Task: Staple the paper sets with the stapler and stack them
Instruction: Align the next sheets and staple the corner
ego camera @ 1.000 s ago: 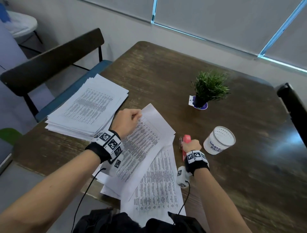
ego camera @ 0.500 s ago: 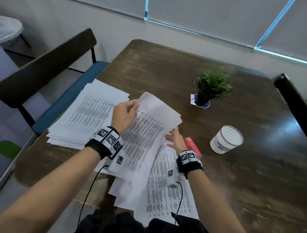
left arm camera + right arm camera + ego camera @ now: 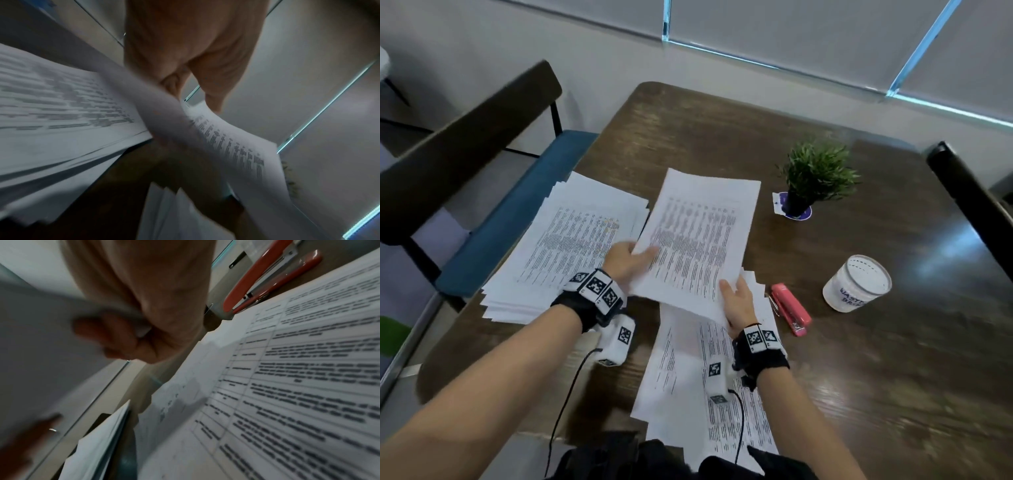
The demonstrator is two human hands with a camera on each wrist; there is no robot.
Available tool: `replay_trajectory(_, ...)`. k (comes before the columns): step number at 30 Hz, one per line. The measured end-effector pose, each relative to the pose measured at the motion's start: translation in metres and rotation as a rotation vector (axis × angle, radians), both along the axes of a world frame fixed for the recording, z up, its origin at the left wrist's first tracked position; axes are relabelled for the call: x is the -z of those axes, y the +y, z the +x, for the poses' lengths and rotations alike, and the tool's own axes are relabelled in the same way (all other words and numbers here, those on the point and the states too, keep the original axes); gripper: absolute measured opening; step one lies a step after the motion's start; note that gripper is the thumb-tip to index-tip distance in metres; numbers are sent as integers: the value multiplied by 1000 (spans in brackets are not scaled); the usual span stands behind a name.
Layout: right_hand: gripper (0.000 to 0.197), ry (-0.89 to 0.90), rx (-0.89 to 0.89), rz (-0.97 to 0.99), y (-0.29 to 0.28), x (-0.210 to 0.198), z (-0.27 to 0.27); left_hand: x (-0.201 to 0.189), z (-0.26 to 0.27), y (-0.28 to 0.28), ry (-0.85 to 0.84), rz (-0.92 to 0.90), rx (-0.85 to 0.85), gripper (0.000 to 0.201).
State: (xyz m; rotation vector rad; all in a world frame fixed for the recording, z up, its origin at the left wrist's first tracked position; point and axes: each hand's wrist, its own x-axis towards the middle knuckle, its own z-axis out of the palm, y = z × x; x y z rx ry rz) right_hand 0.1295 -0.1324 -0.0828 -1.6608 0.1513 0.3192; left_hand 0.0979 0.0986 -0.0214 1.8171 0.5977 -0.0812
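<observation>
Two hands hold one paper set (image 3: 698, 240) above a dark wooden table (image 3: 722, 137). The left hand (image 3: 625, 262) pinches the set's left edge, thumb on top and fingers beneath. The right hand (image 3: 738, 305) holds the near right corner; the right wrist view shows its fingers curled under the sheets, so both grips are closed on the set. The set hangs tilted in the air, between a large stack (image 3: 571, 240) of printed paper on the left and loose sheets (image 3: 709, 394) lying at the near edge. A red stapler (image 3: 791, 308) lies on the table just right of the right hand, touched by neither hand. Farther right stand a white cup (image 3: 858, 284) and a small potted plant (image 3: 816, 174). The set looks light and floppy: the left wrist view shows it bending where it is pinched. Sheets could slide apart, so holding two opposite edges, close to the corners, seems the safest way to carry it to the stack.
</observation>
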Motion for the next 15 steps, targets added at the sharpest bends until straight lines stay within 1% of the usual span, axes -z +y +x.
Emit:
replay_trajectory(1,23,-27,19,-45,1,-1,1,14,-4,3,108,11,68,82)
replay_trajectory(2,26,-60,16,-82,1,-3,2,24,-7,4,150,44,104,79)
replay_trajectory(3,28,-82,6,-133,1,-4,2,38,-9,5,139,85,103,70)
replay_trajectory(5,25,-83,-14,-235,-1,-4,2,45,-15,8,67,127,60,59)
replay_trajectory(7,15,-29,-10,-290,-5,2,3,43,-18,17,9,234,-44,50)
replay_trajectory(8,11,3,11,-309,-8,4,3,42,-19,26,-45,296,-85,48)
replay_trajectory(10,11,44,39,-395,-16,10,2,38,-26,48,-189,406,-131,38)
replay_trajectory(12,12,66,15,-542,-21,15,-3,38,-34,75,-261,480,-187,26)
replay_trajectory(13,11,67,-6,-637,-23,19,-5,40,-37,89,-251,514,-221,28)
replay_trajectory(15,7,71,-47,-789,-25,25,-10,44,-41,112,-164,589,-307,32)
